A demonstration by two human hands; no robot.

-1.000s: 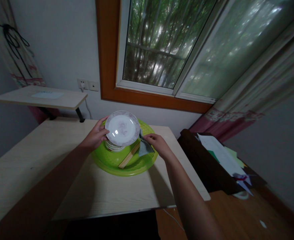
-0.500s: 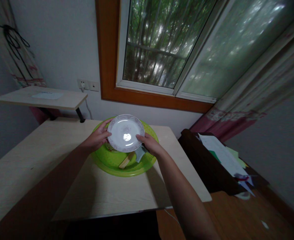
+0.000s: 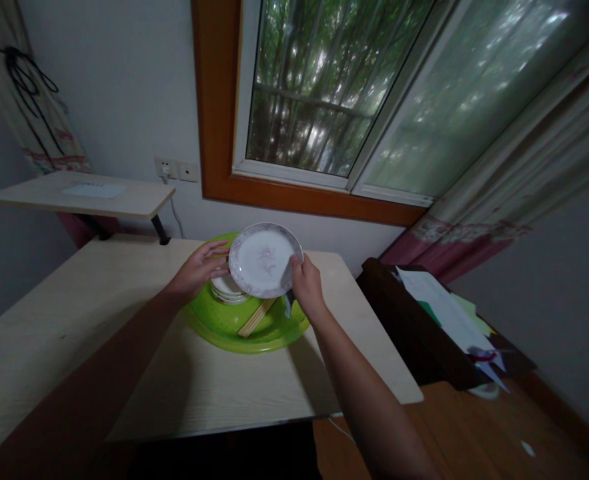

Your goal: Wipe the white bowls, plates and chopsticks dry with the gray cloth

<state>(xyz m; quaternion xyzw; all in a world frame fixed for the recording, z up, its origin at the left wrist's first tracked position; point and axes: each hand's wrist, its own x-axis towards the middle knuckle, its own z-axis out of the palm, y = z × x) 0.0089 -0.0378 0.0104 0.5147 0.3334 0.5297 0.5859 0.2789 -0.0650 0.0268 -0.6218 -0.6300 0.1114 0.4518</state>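
Observation:
A white plate (image 3: 265,260) with a patterned rim and a faint floral print is held tilted toward me above a lime-green basin (image 3: 214,331). Its right edge is gripped by my right hand (image 3: 307,283), thumb on the front. A bit of grey cloth (image 3: 289,303) hangs behind the plate, below that hand. At the plate's left edge is my left hand (image 3: 201,270), fingers apart; whether the fingertips touch the rim I cannot tell. In the basin, stacked white dishes (image 3: 228,291) sit partly hidden, with a bundle of chopsticks (image 3: 255,319) beside them.
The basin stands on a pale wooden desk (image 3: 144,373). A raised shelf (image 3: 99,200) is at the back left, near wall sockets (image 3: 177,169). To the right, papers (image 3: 447,307) lie on dark furniture (image 3: 399,327). A window is behind.
The plate has moved slightly right and up and changed tilt, so its print shows. My left thumb has come off the plate's front. More of the stacked dishes is visible.

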